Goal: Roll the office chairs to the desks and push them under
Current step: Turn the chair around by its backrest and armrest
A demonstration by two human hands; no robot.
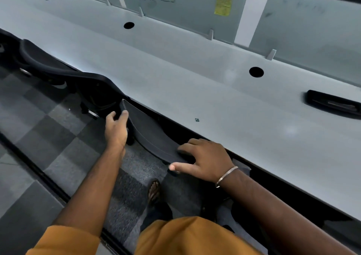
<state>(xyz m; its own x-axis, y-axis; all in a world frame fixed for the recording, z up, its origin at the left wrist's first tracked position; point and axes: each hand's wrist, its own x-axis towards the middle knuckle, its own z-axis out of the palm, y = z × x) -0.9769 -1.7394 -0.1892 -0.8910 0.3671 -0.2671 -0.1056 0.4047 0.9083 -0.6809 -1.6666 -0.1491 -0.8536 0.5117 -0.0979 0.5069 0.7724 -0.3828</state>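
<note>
A black office chair (pixel 150 135) stands tucked against the long grey desk (pixel 195 90), only the curved top of its backrest showing. My left hand (pixel 116 128) grips the backrest's left end, fingers curled over the edge. My right hand (pixel 205 160) holds the backrest's right end, fingers over the top and thumb below. Two more black chairs, one (pixel 93 86) just to the left and another (pixel 41 57) further left, sit pushed under the same desk.
The desk has round cable holes (pixel 256 72) and a black cable tray slot (pixel 332 104) at the right. Frosted divider panels (pixel 187 6) with scribbles and a yellow note stand along the back. Checkered grey carpet (pixel 48 127) lies to the left. My sandalled foot (pixel 154 192) is below the chair.
</note>
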